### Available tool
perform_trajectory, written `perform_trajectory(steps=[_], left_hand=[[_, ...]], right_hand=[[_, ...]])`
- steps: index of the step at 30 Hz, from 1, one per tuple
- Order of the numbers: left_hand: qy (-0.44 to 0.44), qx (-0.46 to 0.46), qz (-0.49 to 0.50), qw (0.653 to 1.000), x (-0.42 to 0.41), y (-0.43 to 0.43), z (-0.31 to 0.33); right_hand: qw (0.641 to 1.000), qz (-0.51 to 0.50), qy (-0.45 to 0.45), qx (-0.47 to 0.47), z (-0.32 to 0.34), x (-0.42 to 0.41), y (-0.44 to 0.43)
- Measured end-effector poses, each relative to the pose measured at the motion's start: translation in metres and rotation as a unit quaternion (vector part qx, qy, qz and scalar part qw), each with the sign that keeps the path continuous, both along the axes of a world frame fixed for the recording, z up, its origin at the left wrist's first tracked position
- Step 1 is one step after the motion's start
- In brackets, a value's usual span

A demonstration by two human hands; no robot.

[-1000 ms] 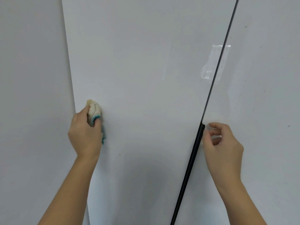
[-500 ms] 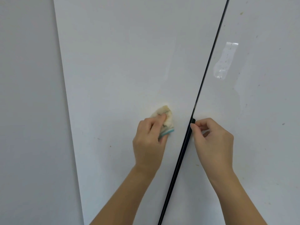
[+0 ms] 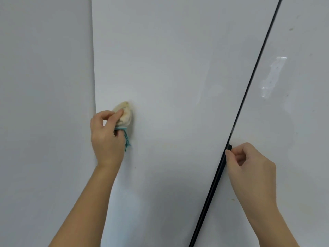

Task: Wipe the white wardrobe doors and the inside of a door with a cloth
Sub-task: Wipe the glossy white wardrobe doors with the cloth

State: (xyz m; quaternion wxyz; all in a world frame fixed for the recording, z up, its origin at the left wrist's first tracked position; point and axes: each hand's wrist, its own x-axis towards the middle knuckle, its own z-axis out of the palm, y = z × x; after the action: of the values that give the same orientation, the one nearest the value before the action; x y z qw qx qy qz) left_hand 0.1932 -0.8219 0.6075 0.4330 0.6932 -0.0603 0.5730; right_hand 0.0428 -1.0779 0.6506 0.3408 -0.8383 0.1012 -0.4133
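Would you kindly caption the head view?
Left hand presses cloth on white wardrobe door; right hand holds black handle.

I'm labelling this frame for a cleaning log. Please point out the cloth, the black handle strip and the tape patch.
cloth [image 3: 125, 114]: head view, cream bunched top.
black handle strip [image 3: 211, 189]: head view, mid-length.
tape patch [image 3: 272, 77]: head view, shiny centre.

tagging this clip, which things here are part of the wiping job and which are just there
Part of the job:
cloth in the left hand
middle door
right door
black handle strip, held by the right hand

Just there:
clear tape patch
left panel
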Motion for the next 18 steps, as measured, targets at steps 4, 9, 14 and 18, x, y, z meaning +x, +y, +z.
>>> perform_trajectory(steps=[4,9,14,18], left_hand=[[0.008,0.022,0.064,0.998,0.025,0.042,0.021],[0.054,0.086,0.102,0.99,0.053,0.061,0.012],[0.076,0.097,0.104,0.987,0.058,0.065,-0.02],[0.108,0.091,0.095,0.986,0.051,0.066,-0.054]], right_hand=[[1.0,-0.005,0.005,-0.001,0.001,0.001,0.001],[1.0,-0.011,0.007,-0.001,0.002,0.0,0.004],[1.0,-0.01,0.003,0.009,0.0,0.0,0.004],[1.0,-0.01,0.007,0.007,0.0,0.0,0.004]])
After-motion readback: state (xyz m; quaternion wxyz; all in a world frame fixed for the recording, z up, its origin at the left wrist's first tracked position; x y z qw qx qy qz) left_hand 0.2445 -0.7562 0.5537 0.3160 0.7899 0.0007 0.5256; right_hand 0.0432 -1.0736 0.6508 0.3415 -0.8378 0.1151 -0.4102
